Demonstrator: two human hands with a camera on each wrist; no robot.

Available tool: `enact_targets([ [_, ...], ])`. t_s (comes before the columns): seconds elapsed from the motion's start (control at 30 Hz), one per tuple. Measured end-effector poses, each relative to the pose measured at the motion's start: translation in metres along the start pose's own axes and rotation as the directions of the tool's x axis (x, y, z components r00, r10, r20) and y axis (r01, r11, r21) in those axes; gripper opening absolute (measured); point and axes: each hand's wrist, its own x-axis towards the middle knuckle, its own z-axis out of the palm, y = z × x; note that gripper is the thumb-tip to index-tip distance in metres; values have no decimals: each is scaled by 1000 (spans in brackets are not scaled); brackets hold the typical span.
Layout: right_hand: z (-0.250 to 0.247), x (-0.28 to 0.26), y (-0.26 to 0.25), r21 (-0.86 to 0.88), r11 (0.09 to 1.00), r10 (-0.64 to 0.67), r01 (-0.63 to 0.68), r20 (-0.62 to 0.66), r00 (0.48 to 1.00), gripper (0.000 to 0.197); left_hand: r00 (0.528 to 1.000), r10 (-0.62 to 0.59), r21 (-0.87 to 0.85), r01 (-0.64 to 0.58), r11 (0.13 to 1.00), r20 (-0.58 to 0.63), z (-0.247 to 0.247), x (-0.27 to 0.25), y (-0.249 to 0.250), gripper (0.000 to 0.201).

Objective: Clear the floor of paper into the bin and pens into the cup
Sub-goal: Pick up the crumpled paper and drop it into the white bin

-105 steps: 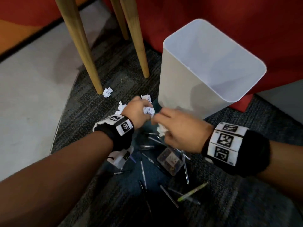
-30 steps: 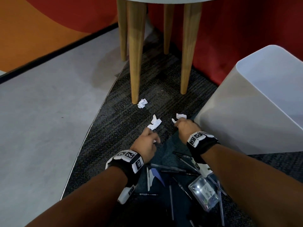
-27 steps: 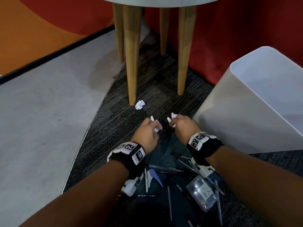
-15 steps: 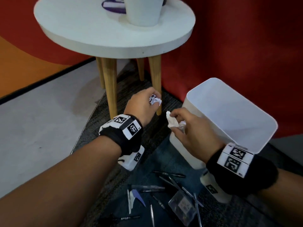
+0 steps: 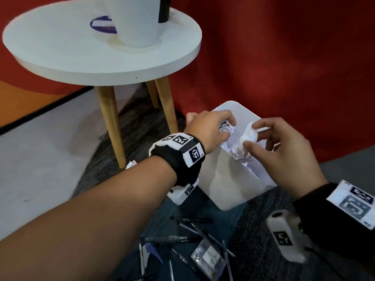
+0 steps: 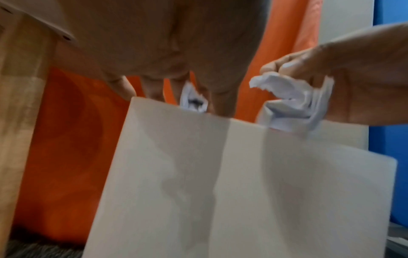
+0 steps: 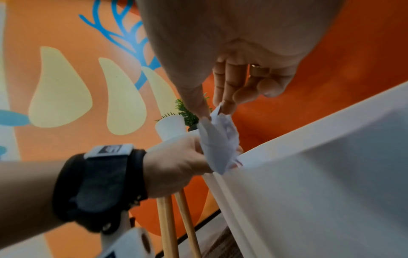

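Both hands hover over the mouth of the white bin point(image 5: 223, 189). My left hand point(image 5: 229, 130) pinches a small crumpled paper point(image 5: 224, 125) with its fingertips. My right hand point(image 5: 251, 136) holds a larger white paper wad point(image 5: 248, 133) between thumb and forefinger. The wrist views show both wads just above the bin's rim point(image 6: 220, 174), the small wad point(image 6: 192, 99) on the left and the larger wad point(image 7: 217, 144) on the right. More crumpled paper lies inside the bin. Several pens point(image 5: 182, 238) lie on the carpet near me. A white cup point(image 5: 135, 23) stands on the round table.
One paper scrap point(image 5: 130, 164) lies on the carpet by a wooden leg point(image 5: 110, 126) of the white round table point(image 5: 60, 47). A clear plastic case point(image 5: 209, 258) sits among the pens. A red wall rises behind the bin; grey floor lies left.
Both hands picked paper scraps off the carpet and rose with them, from the floor beside the table legs to above the bin's opening.
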Motion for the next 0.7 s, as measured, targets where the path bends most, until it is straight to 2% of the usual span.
enact_targets([
  [0.1, -5, 3, 5, 89, 996, 11, -12, 18, 1000, 25, 991, -62, 36, 58, 998, 120, 10, -4, -5, 26],
  [0.17, -7, 5, 6, 144, 989, 17, -20, 20, 1000, 24, 991, -60, 10, 59, 998, 118, 8, -7, -7, 29],
  [0.23, -11, 8, 9, 143, 990, 21, -20, -6, 1000, 24, 998, -31, -15, 32, 999, 55, 1, -9, -7, 26],
  [0.37, -13, 14, 17, 22, 1000, 6, -5, -50, 999, 23, 995, -48, -129, 35, 991, -93, -18, -12, -11, 15],
  [0.4, -11, 15, 19, -33, 999, 11, -12, -29, 1000, 22, 992, -45, -152, 26, 988, -120, -22, -12, -14, 13],
  [0.47, -7, 17, 26, -192, 981, 51, -31, 98, 994, 21, 988, -34, -188, 5, 982, -152, -26, -14, -22, 12],
  [0.57, 1, 15, 32, -366, 930, 163, -46, 295, 941, 23, 982, -42, -245, -5, 970, -186, -24, -19, -38, 13],
  [0.63, 3, 13, 30, -362, 931, 156, -45, 283, 946, 20, 976, -52, -278, -9, 961, -210, -21, -25, -48, 15],
  [0.7, 6, 13, 21, -299, 954, 52, 7, 190, 980, 14, 976, -64, -294, 1, 956, -207, -19, -32, -60, 17],
])
